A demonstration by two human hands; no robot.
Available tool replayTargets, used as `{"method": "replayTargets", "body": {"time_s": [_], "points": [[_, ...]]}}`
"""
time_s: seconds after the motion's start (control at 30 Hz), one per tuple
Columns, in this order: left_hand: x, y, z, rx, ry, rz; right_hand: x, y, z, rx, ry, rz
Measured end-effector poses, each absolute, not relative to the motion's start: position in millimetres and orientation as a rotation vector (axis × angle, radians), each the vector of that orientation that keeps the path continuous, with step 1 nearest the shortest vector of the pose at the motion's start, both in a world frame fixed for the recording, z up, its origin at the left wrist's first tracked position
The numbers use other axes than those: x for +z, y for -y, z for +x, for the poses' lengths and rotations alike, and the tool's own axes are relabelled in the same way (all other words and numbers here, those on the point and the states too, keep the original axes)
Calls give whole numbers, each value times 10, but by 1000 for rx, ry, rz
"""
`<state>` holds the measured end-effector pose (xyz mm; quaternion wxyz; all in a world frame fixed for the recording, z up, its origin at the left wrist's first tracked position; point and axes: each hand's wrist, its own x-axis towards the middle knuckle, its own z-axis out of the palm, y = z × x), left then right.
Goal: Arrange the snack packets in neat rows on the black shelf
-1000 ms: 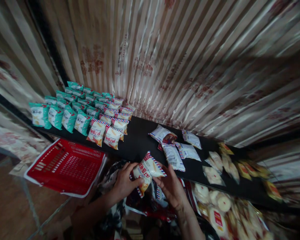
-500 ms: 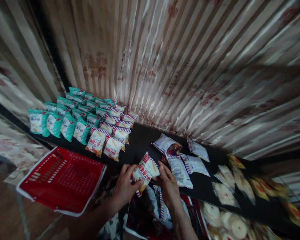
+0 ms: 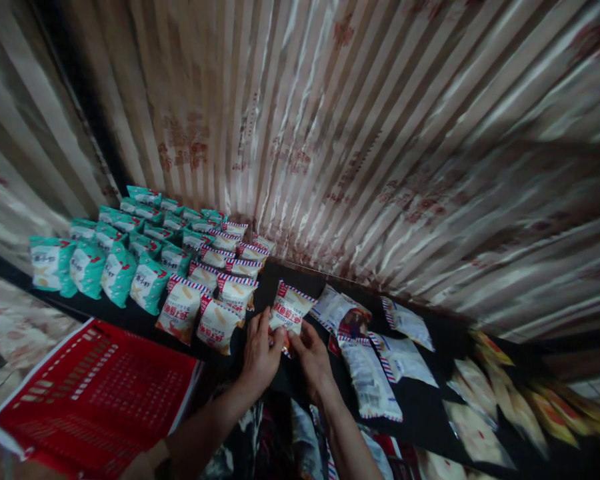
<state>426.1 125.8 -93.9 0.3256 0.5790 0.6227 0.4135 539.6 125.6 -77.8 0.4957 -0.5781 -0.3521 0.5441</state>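
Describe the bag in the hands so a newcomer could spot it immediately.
Find the black shelf below the striped curtain. Between the upright bags on the left and the bags lying flat on the right is a white bag with red and blue stripes along its top edge. Unlike its neighbours, it is held near its lower end by the left hand and right hand.

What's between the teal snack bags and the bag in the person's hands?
In the head view, white snack bags with striped top edges, then a strip of black shelf, separate the teal snack bags from the held bag.
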Motion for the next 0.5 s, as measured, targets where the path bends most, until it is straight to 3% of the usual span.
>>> {"method": "replayTargets", "body": {"time_s": [0.33, 0.5], "points": [[-1106, -1694, 4521, 1147, -1626, 1740, -1002, -2268, 5422, 824, 1137, -1696], [-1136, -1951, 4569, 1158, -1679, 1716, -1090, -2594, 5422, 738, 1192, -1794]]}}
